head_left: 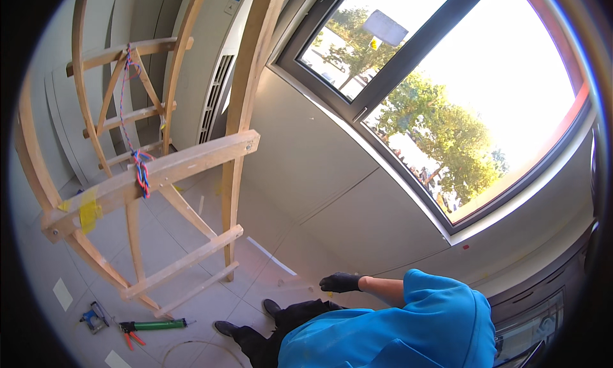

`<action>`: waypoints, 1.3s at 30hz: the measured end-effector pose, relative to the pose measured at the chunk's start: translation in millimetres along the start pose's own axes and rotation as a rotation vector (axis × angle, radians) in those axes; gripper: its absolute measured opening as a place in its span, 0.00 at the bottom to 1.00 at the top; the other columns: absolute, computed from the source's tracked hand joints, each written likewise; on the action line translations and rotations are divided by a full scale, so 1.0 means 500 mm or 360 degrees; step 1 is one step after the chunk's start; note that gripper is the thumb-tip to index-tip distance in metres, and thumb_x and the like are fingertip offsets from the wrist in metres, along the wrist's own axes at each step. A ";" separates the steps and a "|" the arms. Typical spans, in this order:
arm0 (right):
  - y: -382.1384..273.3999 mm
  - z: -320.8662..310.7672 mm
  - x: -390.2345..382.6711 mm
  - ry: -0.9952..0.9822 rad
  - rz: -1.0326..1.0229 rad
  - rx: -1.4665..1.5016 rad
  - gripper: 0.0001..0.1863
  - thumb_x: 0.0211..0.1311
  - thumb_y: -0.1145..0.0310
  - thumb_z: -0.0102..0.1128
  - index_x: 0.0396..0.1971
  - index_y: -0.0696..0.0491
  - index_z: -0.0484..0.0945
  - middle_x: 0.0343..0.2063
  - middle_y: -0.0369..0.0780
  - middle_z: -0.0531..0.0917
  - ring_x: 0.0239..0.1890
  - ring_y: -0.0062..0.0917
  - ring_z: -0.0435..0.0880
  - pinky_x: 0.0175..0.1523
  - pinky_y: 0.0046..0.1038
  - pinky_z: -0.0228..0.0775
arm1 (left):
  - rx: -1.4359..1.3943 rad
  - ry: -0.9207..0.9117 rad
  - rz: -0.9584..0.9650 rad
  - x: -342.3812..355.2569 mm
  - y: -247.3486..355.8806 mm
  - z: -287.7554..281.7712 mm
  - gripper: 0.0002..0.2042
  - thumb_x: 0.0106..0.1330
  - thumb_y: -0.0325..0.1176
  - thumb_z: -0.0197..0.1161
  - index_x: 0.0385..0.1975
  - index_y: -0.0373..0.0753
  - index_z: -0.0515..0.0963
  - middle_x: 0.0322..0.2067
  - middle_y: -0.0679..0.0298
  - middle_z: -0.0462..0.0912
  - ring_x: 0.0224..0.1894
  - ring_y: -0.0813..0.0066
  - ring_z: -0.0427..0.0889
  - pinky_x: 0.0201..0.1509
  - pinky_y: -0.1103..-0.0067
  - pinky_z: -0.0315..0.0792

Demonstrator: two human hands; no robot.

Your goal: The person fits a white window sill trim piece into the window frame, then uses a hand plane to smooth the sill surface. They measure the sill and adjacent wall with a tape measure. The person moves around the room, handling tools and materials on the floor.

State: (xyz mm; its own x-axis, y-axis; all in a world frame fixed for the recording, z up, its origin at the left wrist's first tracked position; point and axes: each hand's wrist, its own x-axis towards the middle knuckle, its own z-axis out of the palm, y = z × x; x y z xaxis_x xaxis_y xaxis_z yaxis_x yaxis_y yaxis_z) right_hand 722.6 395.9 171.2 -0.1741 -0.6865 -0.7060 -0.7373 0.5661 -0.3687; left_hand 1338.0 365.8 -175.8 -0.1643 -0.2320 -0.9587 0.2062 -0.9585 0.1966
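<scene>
My right hand (340,282), in a black glove, hangs at my side in front of the pale wall below the window. No object shows in it, but its dark fingers blend together, so I cannot make out how they are bent. My left hand is outside the picture. To the left stands a wooden trestle (211,155) with legs, crossbars and slanted braces. A red and blue rope (141,174) is knotted around its upper bar and runs to a second set of wooden bars (128,55) behind. Yellow tape (89,211) is stuck on the upper bar. My right hand is apart from the trestle.
On the tiled floor lie a green tube gun with red handles (153,325) and a blue and grey hand tool (94,317). A thin cable (191,344) loops near my shoes. A dark-framed window (383,81) fills the upper right; dark cabinets (533,320) stand at lower right.
</scene>
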 end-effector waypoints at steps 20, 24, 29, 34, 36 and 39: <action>0.418 -0.344 0.091 0.1073 0.0124 0.0272 0.17 0.67 0.59 0.55 0.49 0.52 0.80 0.44 0.50 0.84 0.45 0.49 0.82 0.49 0.43 0.76 | 0.1260 -0.0131 0.0384 -0.119 0.265 0.842 0.19 0.70 0.46 0.57 0.51 0.37 0.76 0.43 0.57 0.85 0.40 0.70 0.83 0.39 0.76 0.72; 0.515 -0.605 0.123 0.1920 -0.0113 0.0123 0.15 0.67 0.64 0.56 0.51 0.51 0.78 0.47 0.47 0.83 0.49 0.45 0.81 0.53 0.41 0.75 | 0.1376 -0.0496 0.0549 -0.055 0.307 1.108 0.18 0.74 0.37 0.55 0.54 0.28 0.75 0.46 0.57 0.83 0.47 0.71 0.81 0.55 0.75 0.74; 0.593 -0.887 0.192 0.2048 -0.0194 -0.0188 0.18 0.67 0.68 0.55 0.55 0.54 0.75 0.56 0.48 0.78 0.59 0.43 0.75 0.62 0.39 0.70 | 0.1806 -0.0847 0.1095 -0.043 0.454 1.449 0.18 0.74 0.38 0.56 0.55 0.30 0.76 0.50 0.57 0.82 0.52 0.71 0.80 0.59 0.77 0.72; 0.616 -1.038 0.329 0.1621 -0.0285 -0.0340 0.21 0.68 0.69 0.53 0.61 0.52 0.71 0.62 0.47 0.73 0.66 0.40 0.69 0.70 0.37 0.61 | 0.2305 -0.0965 0.1750 -0.108 0.592 1.855 0.24 0.73 0.44 0.55 0.60 0.32 0.72 0.55 0.49 0.78 0.57 0.59 0.78 0.62 0.70 0.71; 0.620 -1.087 0.378 0.1520 -0.0341 -0.0442 0.23 0.70 0.67 0.52 0.63 0.52 0.69 0.65 0.46 0.71 0.68 0.39 0.67 0.71 0.36 0.59 | 0.2591 -0.0930 0.2355 -0.129 0.649 2.066 0.28 0.72 0.48 0.54 0.63 0.31 0.68 0.58 0.44 0.75 0.61 0.48 0.73 0.65 0.64 0.67; 0.621 -1.133 0.476 0.1444 -0.0413 -0.0321 0.23 0.70 0.67 0.51 0.64 0.51 0.69 0.63 0.46 0.72 0.66 0.40 0.69 0.70 0.36 0.61 | 0.2677 -0.0817 0.2940 -0.128 0.747 2.351 0.32 0.71 0.50 0.54 0.65 0.30 0.63 0.62 0.42 0.69 0.65 0.44 0.67 0.69 0.62 0.62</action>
State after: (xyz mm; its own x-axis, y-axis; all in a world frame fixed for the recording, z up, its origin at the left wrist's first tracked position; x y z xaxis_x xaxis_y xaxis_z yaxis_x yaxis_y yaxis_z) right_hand 82.4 149.9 231.3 -0.3657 -0.9185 0.1502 -0.9074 0.3160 -0.2769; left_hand 291.7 -172.0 200.3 -0.9128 -0.3092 0.2669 -0.1469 0.8583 0.4917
